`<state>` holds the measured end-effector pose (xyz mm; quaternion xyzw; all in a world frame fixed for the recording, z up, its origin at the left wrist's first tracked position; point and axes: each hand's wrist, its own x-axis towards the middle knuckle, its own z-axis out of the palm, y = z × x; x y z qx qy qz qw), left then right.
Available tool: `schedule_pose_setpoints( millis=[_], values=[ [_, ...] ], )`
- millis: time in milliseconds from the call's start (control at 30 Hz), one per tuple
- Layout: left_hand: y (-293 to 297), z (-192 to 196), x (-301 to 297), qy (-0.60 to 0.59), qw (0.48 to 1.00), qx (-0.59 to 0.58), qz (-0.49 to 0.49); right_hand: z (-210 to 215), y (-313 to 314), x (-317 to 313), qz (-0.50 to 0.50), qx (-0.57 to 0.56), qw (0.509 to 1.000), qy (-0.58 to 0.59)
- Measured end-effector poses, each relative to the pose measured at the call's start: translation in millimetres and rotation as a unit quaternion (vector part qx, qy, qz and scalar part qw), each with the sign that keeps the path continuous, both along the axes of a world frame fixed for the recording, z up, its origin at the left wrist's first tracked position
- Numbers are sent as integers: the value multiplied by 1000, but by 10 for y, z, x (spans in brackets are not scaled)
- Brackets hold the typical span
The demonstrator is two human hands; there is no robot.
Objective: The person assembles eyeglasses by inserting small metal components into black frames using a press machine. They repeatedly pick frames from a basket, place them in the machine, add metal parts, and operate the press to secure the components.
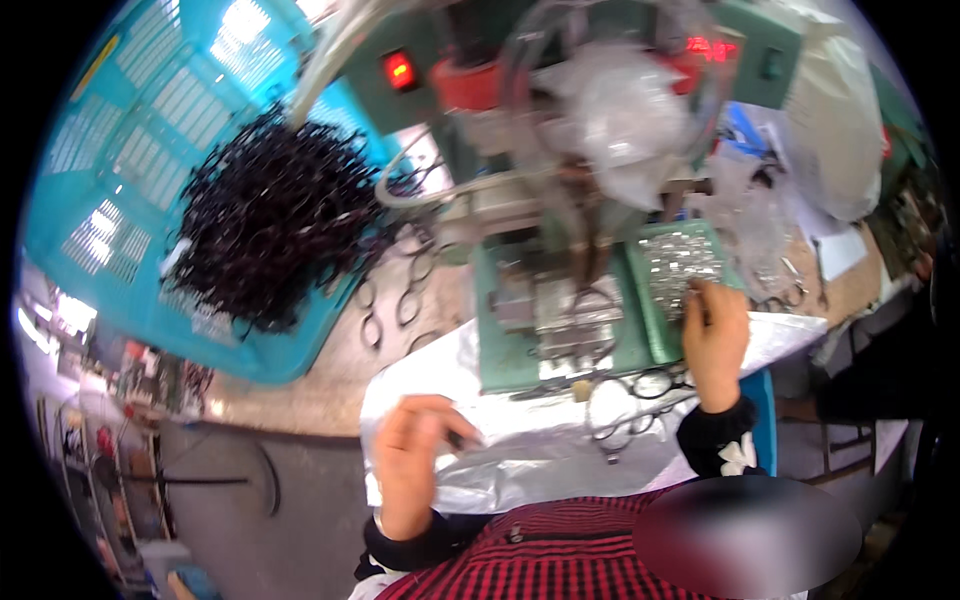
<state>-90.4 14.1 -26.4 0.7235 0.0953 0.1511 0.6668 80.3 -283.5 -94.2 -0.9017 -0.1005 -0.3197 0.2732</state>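
My left hand (pixel 408 462) is closed above the silvery sheet (pixel 520 450), its fingers curled together. A small dark bit shows at its fingertips, too blurred to name. My right hand (pixel 716 342) reaches to the green tray (pixel 660 350), which holds many small shiny metal pieces (pixel 682 262). Its fingertips are pinched together among the pieces, and what lies between them is hidden. Between my hands, dark eyeglass frames (pixel 655 384) lie on the sheet at the front of the green machine base (pixel 500 376).
A blue basket (pixel 270 362) at the left holds a heap of black eyeglass frames (pixel 270 215). More frames (pixel 409 307) lie on the bench beside it. The machine head (pixel 590 200) rises in the middle, with a white bag (pixel 832 120) at the far right.
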Motion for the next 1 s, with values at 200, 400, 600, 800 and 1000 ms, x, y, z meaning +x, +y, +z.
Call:
schedule_pose_setpoints(
  millis=[200, 400, 600, 800, 1000],
  values=[
    [992, 417, 494, -159, 928, 220, 255, -44, -123, 135, 21, 36, 999, -13],
    [2248, -1425, 1241, 74, 824, 485, 285, 59, 196, 226, 23, -61, 998, 24],
    [1979, -1225, 1387, 135, 785, 580, 169, 95, 5, 278, 24, -25, 999, -19],
    [1224, -647, 1402, 82, 985, 137, 70, 124, 97, 355, 35, -10, 999, -29],
    [986, -836, 1094, 21, 990, -68, 121, 84, 47, 309, 25, -30, 997, -60]
  ],
)
